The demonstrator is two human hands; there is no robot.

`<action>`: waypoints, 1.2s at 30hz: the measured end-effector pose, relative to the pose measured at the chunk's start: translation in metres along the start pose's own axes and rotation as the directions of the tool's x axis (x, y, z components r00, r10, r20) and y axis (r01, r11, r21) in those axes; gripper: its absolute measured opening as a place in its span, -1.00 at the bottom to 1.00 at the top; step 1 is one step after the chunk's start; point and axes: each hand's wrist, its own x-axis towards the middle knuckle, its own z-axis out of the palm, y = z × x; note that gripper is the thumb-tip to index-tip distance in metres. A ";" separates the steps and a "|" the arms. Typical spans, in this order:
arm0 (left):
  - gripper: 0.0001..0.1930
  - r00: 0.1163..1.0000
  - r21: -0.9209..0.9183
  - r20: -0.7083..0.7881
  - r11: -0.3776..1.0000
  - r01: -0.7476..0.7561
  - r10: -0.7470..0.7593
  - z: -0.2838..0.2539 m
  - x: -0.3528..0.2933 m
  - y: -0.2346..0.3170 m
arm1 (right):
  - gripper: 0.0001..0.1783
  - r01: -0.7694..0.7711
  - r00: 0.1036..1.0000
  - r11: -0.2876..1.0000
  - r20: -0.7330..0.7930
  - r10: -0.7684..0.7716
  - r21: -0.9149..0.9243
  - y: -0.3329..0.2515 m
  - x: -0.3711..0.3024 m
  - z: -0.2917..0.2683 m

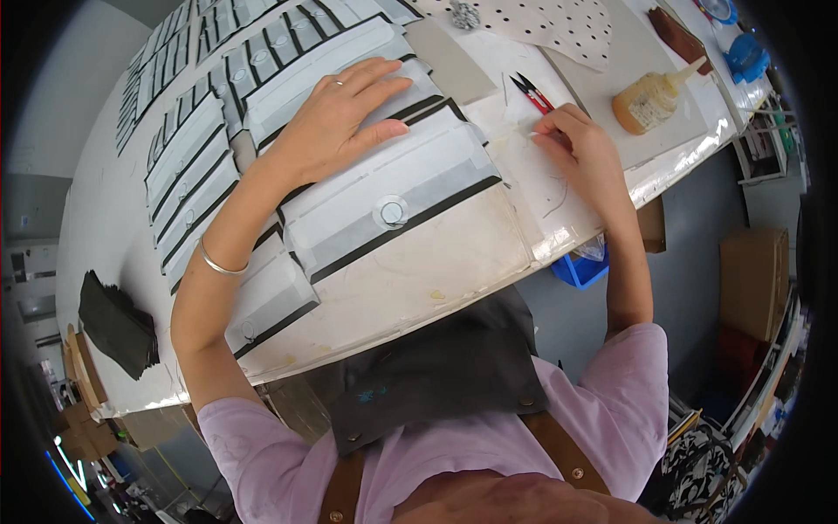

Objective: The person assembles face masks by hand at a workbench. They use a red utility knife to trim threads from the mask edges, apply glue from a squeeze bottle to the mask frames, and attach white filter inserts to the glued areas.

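Observation:
My left hand lies flat with its fingers spread on pale, black-edged panels. In front of it is a larger pale panel with a black strip along its near edge and a round disc on it. My right hand rests over the table to the right, its fingers curled and the thumb and fingertips close together. Whatever they pinch, if anything, is too small to name. Right by those fingers lie red-handled thread snips, their dark blades pointing away; part of the handle may be hidden by the hand.
Many similar panels overlap in rows at the left and back. A squeeze bottle of amber liquid lies right, beside polka-dot cloth. A dark stack of pieces sits at the left edge. Below the table is a blue bin.

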 end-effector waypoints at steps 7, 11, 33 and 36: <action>-0.49 0.983 -0.021 -0.087 0.987 0.162 -0.163 -0.023 -0.034 -0.017 | -0.87 -0.016 1.000 0.989 0.019 0.014 0.147 0.014 0.018 -0.006; -0.56 0.978 -0.034 -0.066 0.980 0.196 -0.198 -0.029 -0.044 -0.018 | -0.89 0.119 0.993 0.984 0.006 -0.121 0.133 0.007 0.035 -0.006; -0.41 0.987 -0.007 -0.120 0.994 0.105 -0.105 0.010 0.021 -0.053 | -0.80 0.185 0.780 0.934 0.532 -0.329 0.306 -0.021 0.247 0.071; -0.40 0.987 0.020 -0.133 0.995 0.096 -0.092 0.013 0.022 -0.051 | -0.79 0.163 0.743 0.925 0.573 -0.344 0.344 -0.020 0.254 0.075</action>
